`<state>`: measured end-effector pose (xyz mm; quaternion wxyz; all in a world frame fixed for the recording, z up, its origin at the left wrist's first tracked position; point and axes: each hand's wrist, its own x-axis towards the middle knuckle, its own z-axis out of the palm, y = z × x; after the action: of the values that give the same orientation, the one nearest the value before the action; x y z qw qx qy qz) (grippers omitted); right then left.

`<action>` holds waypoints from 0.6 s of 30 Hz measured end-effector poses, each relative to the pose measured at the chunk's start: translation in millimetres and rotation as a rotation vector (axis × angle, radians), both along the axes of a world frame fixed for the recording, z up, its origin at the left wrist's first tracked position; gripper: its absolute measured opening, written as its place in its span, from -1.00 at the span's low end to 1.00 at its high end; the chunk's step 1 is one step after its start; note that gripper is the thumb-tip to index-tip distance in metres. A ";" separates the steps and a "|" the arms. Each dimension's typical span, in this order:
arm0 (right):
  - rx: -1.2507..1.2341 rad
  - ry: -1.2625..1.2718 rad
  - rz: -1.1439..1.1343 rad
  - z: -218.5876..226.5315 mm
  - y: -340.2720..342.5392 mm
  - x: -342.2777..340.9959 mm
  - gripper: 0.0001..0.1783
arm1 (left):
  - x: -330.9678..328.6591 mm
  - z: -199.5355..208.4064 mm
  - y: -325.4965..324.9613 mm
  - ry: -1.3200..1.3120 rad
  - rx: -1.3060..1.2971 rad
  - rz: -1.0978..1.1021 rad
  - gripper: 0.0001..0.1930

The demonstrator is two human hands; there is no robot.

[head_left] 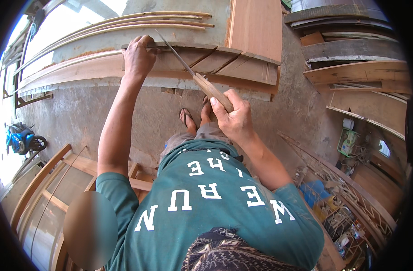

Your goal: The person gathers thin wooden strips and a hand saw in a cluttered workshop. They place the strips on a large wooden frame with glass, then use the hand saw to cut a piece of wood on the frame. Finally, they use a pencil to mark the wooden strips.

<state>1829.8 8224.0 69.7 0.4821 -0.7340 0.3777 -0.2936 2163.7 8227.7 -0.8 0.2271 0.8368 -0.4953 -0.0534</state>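
A: What's around the bench (211,36)?

B: Several thin sticks (170,22) lie along its far side, and a wide board (256,27) lies flat near the right end. More planks (351,49) are stacked off to the right.

A: Anything else nearby?

B: A wooden frame (48,194) at lower left, and a blue motorbike (23,139) beyond it.

A: And the hands?

B: The right hand (233,115) is closed around the wooden handle of what looks like a saw (213,92), its blade showing nearly edge-on. The left hand (140,56) is curled over the left part of a slotted wooden block (215,59) on the bench's near edge. A long strip (89,58) runs leftward from that hand.

A: What's in the way?

B: The blade slants across in front of the block, and the left hand covers part of the block.

A: Any containers?

B: A green basket (348,142) at right, holding small things too tiny to name. A white roll (348,123) sits just beside it.
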 end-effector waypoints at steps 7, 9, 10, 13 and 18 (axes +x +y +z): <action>0.042 0.059 0.017 2.3 -8.0 8.7 -0.73 | 0.0 3.4 -1.6 0.010 0.029 0.006 -0.75; 0.076 0.023 0.009 6.4 -2.1 -3.0 -0.73 | -4.2 8.7 1.0 0.009 0.022 0.009 -0.73; 0.092 0.005 0.005 7.4 -0.1 -6.5 -0.73 | -5.5 10.7 1.4 0.010 0.018 0.010 -0.72; 0.238 -0.019 0.016 8.4 -5.6 10.7 -0.73 | -5.7 10.6 -1.6 0.006 0.014 -0.014 -0.73; 0.188 -0.032 0.015 -3.9 -7.8 13.1 -0.73 | -2.7 9.3 -1.2 -0.009 -0.011 -0.007 -0.73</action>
<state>1842.9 8216.2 65.8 0.5568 -0.6836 0.3904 -0.2649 2161.0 8226.5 8.5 0.2292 0.8340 -0.4997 -0.0478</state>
